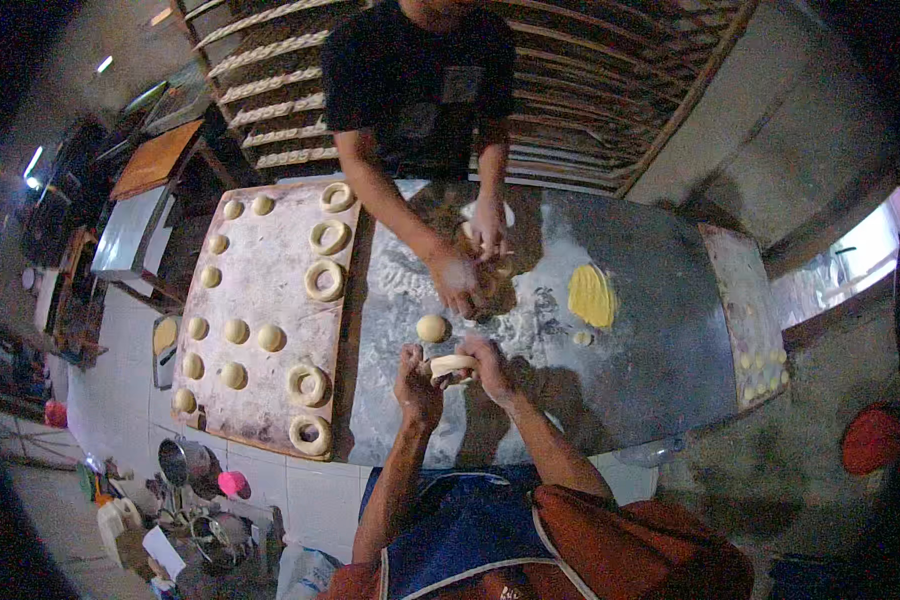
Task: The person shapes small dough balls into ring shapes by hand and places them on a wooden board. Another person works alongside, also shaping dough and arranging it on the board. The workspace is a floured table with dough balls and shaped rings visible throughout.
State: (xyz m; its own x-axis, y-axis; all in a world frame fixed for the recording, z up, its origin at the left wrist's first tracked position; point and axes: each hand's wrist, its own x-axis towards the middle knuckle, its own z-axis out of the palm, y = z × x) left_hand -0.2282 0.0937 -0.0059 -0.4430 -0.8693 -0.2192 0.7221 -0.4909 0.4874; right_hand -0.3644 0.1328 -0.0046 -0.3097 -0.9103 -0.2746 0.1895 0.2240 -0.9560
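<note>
A ring of pale dough (453, 366) is held between my two hands above the floured grey worktop (660, 270). My left hand (417, 385) is closed round its left side. Its right side is gripped by my right hand (486, 369). Just beyond the ring lies a round dough ball (432, 328). Farther right sit a flat yellow slab (593, 296), which looks like dough or fat, and a small pale lump (582, 339).
Across the worktop a co-worker's hands (457, 283) reach in, near a white bowl-like shape (507, 214). At left, a wooden board (280, 240) carries dough rings and several balls. Another board (730, 290) lies at the right end. Behind stands a slatted rack (580, 80).
</note>
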